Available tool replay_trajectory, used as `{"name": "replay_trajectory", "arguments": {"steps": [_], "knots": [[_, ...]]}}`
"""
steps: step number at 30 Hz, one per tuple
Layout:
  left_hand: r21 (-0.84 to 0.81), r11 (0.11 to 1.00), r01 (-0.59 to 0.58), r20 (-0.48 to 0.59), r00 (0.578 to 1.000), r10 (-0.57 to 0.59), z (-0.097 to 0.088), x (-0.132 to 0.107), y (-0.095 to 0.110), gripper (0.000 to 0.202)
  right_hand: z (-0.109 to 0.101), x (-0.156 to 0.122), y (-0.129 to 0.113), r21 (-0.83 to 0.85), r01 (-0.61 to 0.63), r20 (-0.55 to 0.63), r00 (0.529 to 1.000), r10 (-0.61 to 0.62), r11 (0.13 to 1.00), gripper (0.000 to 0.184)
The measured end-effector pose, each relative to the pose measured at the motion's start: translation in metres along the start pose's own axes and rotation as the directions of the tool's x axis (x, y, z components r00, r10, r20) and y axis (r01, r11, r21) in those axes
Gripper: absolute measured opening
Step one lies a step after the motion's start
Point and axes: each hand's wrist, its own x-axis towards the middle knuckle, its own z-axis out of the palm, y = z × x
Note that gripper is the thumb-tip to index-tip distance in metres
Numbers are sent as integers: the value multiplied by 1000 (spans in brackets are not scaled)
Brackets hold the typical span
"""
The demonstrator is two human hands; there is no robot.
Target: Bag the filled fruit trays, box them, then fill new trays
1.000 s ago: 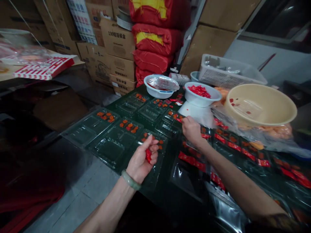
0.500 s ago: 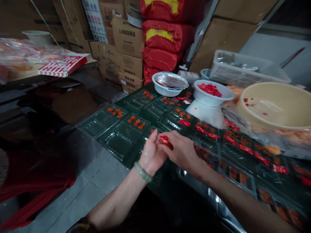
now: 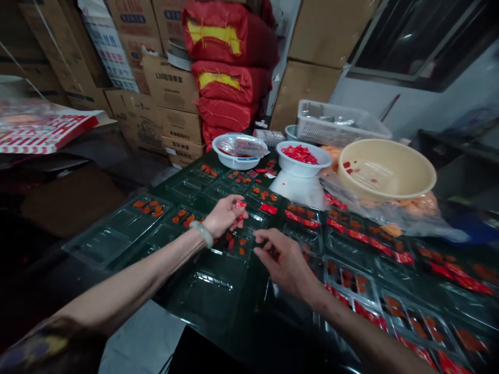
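Observation:
My left hand [image 3: 224, 215], with a pale green bangle at the wrist, is closed on a small red packet [image 3: 241, 204]. Below its fingers is a clear plastic tray [image 3: 210, 280] whose far compartments hold orange slices and red pieces. My right hand [image 3: 283, 259] hovers to the right of that tray, fingers curled but apart, and I see nothing between them. A clear tray [image 3: 101, 241] at the left holds orange pieces only. Just beyond my hands, another red packet [image 3: 268, 209] lies across a tray. More trays with orange pieces and red packets [image 3: 358, 235] fill the right side.
A white bowl of red packets [image 3: 306, 167] and a plastic-covered bowl [image 3: 234, 161] stand at the back. Behind the trays on the right are a cream basin [image 3: 405, 182] and a white basket [image 3: 327, 132]. Red bundles [image 3: 230, 80] and cartons [image 3: 175, 80] are stacked beyond the table.
My hands have separated. The left has moved forward with a red packet, while the right has drawn away with its fingers apart. The view has swung to the right.

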Motion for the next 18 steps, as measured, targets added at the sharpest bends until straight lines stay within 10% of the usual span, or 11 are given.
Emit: {"name": "replay_trajectory", "arguments": {"steps": [4,12,18], "knots": [[497,863,-97,117,992,45,-3,64,11,7,-29,26,42,-210,-165,-102,984,146,964,18],[638,753,-158,254,967,-13,0,120,21,6,-30,106,79,-823,-9,195,934,298,567,24],[702,680,-211,343,937,-62,-11,134,21,20,-20,119,82,-840,103,306,901,309,532,21]]}}
